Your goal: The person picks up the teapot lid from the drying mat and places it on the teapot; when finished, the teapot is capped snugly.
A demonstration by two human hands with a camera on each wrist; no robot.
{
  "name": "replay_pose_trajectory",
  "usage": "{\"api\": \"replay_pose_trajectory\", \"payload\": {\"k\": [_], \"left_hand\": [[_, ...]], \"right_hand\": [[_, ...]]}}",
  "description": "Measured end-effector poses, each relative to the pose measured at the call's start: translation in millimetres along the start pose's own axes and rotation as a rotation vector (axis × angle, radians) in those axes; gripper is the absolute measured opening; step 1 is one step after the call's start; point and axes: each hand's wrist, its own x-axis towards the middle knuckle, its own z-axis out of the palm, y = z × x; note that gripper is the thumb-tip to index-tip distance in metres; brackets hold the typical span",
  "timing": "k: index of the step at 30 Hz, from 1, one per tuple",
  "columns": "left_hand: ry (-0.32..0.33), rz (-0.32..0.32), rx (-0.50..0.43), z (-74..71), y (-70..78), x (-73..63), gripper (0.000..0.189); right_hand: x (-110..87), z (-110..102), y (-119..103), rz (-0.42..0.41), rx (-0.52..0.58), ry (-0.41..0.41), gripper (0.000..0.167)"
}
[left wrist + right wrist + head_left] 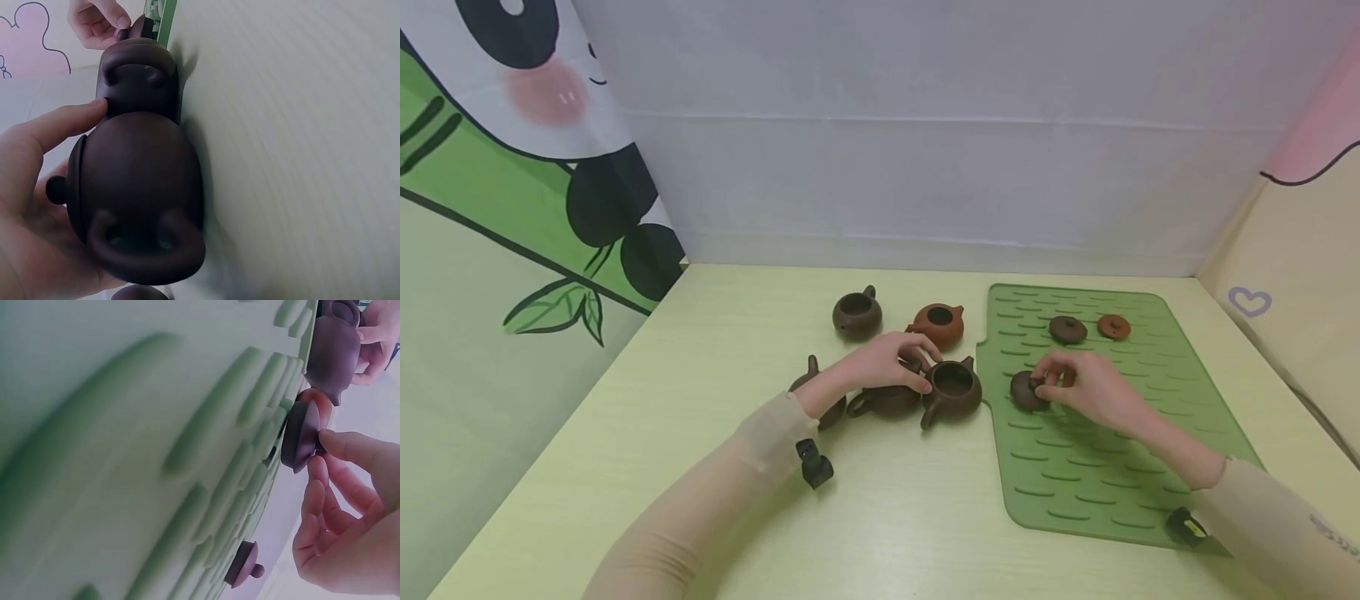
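My right hand pinches the knob of a dark brown teapot lid at the left side of the green mat. In the right wrist view the thumb and fingertips meet at that knob; whether the lid touches the mat I cannot tell. My left hand holds the left side of a lidless dark teapot between thumb and fingers. Under that hand stands a lidded dark teapot, its handle toward the left wrist camera. The fingers behind it are partly hidden.
Behind stand a lidless dark teapot and a lidless reddish teapot. Another dark teapot is partly hidden by my left wrist. A dark lid and a reddish lid lie toward the back of the mat.
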Motion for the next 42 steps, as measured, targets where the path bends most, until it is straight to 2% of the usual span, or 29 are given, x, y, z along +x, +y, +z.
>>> {"api": "replay_pose_trajectory", "payload": {"k": [10, 23, 42], "left_hand": [[0.005, -0.006, -0.033, 0.9, 0.5, -1.6, 0.039], [0.009, -0.014, -0.015, 1.7, 0.3, 0.0, 0.039], [0.011, -0.031, 0.016, 4.3, 3.3, 1.1, 0.039]], "right_hand": [[4.7, -4, -14, -0.015, -0.014, 0.037, 0.01], [15.9, -7, -33, -0.063, -0.002, 0.122, 0.01], [21.4, -9, -49, -0.042, 0.012, 0.104, 0.013]]}}
